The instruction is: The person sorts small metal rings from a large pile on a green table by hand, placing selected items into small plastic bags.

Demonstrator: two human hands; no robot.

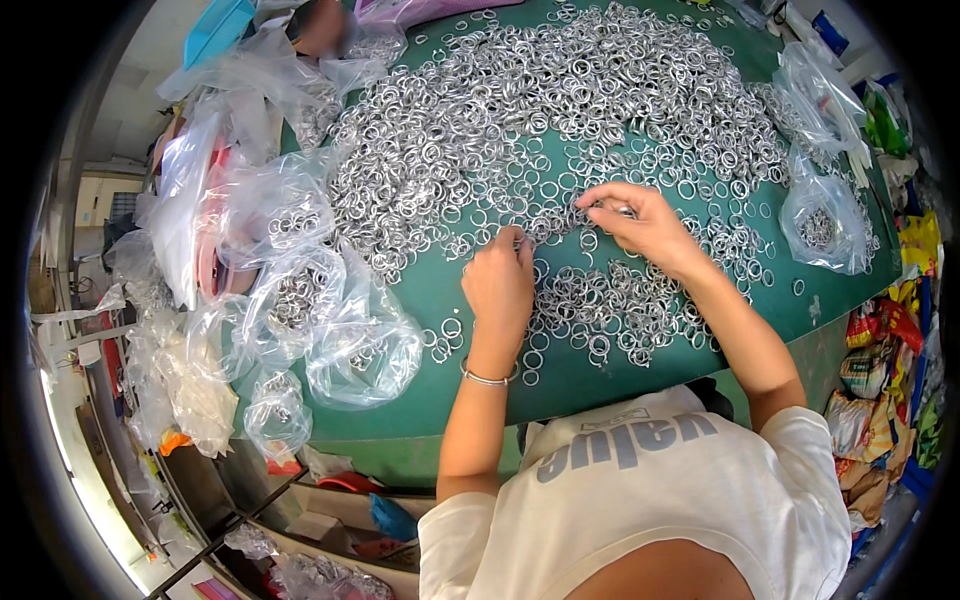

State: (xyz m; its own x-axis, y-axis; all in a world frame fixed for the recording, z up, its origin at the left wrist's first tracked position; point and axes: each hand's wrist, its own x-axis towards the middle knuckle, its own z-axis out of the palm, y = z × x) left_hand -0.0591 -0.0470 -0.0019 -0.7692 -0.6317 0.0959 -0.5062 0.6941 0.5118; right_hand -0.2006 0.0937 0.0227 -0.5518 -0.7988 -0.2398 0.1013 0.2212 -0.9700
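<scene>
Silvery metal rings [600, 75] lie heaped in a broad pile on a green tabletop [440, 410]. My left hand [497, 285] is closed, its fingertips pinched at the edge of a narrow band of rings [552, 222]; what they grip is hidden. At the other end of that band, my right hand [645, 225] has its fingers curled, the index finger and thumb close together. A ring shows partly between its fingers. A smaller batch of rings [610, 310] lies between my forearms, nearer to me.
Clear plastic bags [365, 335] with rings inside crowd the left side of the table. Another bag of rings [822, 225] stands at the right edge. A blue tray [218, 32] is at the far left. Colourful packages [868, 370] fill the right side beyond the table.
</scene>
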